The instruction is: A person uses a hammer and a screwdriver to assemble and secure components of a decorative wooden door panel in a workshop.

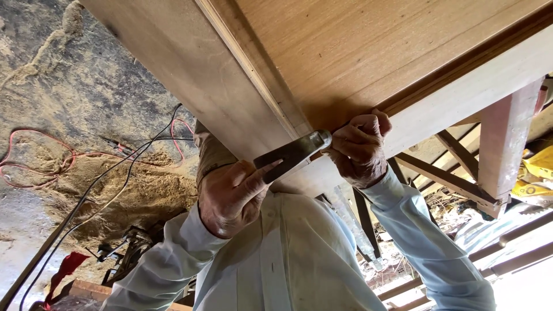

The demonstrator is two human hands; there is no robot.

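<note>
Looks like mid-step on some paring or scraping work, judging by a flat metal blade (294, 152) pressed right into the inside corner where the big wooden panel (357, 52) meets the pale frame rail (461, 103). Holding it two-handed: left hand (230, 198) with the grip closed round the lower end of the blade, one finger laid out along the flat, and right hand (360, 150) bunched tight at the tip end, knuckles hard up against the rail's edge. Can't tell whether the edge is actually biting into the wood, hidden behind the right fingers. Guessing the next move calls for steady pressure along that corner line, keeping the blade flat and low, with not much room to swing since the long board (190, 63) along the panel's left edge crowds that side. Worth minding those right-hand fingers too, sitting just beside the working end. Around the job: a reddish post (507, 144) at the far right corner of the frame, with dark diagonal braces (449, 178) running under the rail. Down on the floor, heaps of sawdust (144, 184), a red cable (34, 161) looping through it, a black cable (115, 184) crossing over, and a red rag (66, 268) near the bottom left. Something yellow (538, 167) past the post, too blurry to name. Nothing actually blocking the corner itself, just a tight spot.
</note>
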